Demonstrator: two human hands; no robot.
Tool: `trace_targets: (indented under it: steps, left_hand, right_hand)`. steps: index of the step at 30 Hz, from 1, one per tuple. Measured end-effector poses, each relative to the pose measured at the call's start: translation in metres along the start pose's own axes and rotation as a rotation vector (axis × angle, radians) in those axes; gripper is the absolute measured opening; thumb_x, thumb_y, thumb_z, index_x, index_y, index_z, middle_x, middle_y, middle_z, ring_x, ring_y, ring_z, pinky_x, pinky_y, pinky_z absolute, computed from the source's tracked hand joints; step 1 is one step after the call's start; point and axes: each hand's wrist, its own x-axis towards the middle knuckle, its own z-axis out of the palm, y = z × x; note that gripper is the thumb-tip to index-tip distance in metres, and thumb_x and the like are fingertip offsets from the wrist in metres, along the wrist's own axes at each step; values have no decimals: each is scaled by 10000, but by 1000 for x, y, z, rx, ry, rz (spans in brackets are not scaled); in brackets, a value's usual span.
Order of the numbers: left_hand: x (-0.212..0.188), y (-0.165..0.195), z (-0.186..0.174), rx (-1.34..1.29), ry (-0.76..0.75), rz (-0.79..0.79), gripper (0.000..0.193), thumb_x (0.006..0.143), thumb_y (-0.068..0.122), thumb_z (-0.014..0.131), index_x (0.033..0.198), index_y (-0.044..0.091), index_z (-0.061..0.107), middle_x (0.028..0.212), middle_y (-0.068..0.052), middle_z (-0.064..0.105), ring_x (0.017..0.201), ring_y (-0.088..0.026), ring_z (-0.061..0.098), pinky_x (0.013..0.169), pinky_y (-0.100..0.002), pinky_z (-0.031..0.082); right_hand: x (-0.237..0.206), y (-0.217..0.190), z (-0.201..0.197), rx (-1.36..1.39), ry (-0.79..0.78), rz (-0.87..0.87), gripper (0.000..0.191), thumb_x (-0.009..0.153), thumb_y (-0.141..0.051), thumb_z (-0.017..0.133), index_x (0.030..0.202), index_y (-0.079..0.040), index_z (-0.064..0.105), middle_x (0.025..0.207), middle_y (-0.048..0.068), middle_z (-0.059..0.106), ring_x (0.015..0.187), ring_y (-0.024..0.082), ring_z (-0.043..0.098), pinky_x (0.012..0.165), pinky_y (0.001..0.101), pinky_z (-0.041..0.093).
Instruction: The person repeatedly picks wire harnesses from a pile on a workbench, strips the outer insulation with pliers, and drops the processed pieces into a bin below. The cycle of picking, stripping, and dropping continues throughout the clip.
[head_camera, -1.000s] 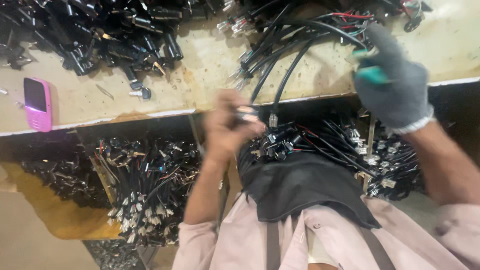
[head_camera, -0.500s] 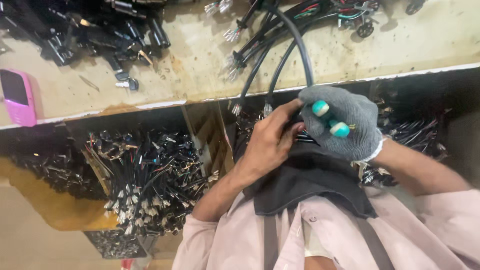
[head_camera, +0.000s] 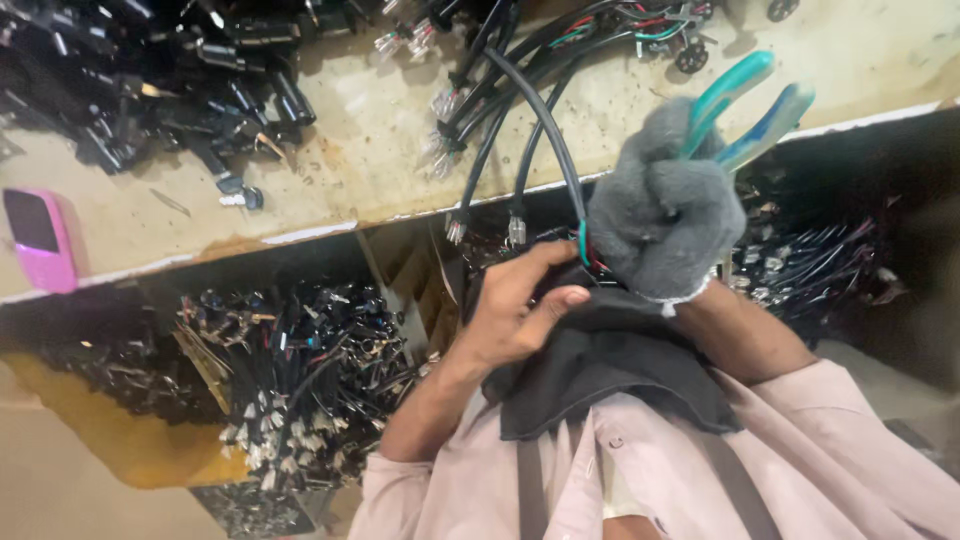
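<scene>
The right hand (head_camera: 665, 220), in a fuzzy grey knit glove, is closed tight around a pair of pliers (head_camera: 745, 105) whose smooth teal plastic handles stick out toward 1 o'clock; their metal head is hidden behind the glove. The bare left hand (head_camera: 520, 315) sits just beside it at 8 o'clock, fingers curled and thumb stretched toward the glove, pinching the end of a black cable (head_camera: 545, 130). That cable is round, rubbery and glossy, arching up toward 11 o'clock onto the surface (head_camera: 350, 170), a worn, stained beige board with a chipped white edge. At the glove, thin green and red inner wires show where the black sheath ends. More black cables with pale clear connectors fan out on the surface at 12 o'clock. A glossy pink phone (head_camera: 40, 235) with a dark screen lies at 9 o'clock. Below the edge, a tangled heap of wired connectors (head_camera: 300, 380) fills a bin at 7 o'clock.
</scene>
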Motion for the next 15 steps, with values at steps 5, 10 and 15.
trace_targets:
  steps: [5, 10, 15]
  left_hand:
    - [-8, 40, -8, -580, -62, -234, 829, 937, 181, 748, 1646, 58, 334, 1056, -173, 649, 906, -212, 642, 824, -297, 531]
    - [9, 55, 6, 621, -620, -99, 778, 926, 89, 668, 1626, 203, 349, 1131, -184, 623, 848, -325, 686, 690, -406, 574]
    - [-7, 35, -24, 1031, -359, -97, 501, 819, 165, 690, 1316, 141, 637, 899, -168, 632, 701, -321, 670, 592, -447, 541]
  right_hand:
    - [54, -41, 67, -264, -23, -209, 74, 1030, -115, 628, 1088, -90, 589, 730, 29, 537, 575, 149, 502, 553, 282, 403]
    - [103, -79, 120, -972, -106, -578, 195, 1019, -43, 636, 1213, -50, 618, 960, 61, 693, 822, 190, 694, 757, 310, 556]
    - [94, -115, 48, -1833, -230, -852, 317, 904, 16, 770, 1191, -43, 650, 1070, 108, 685, 903, 271, 692, 725, 360, 548]
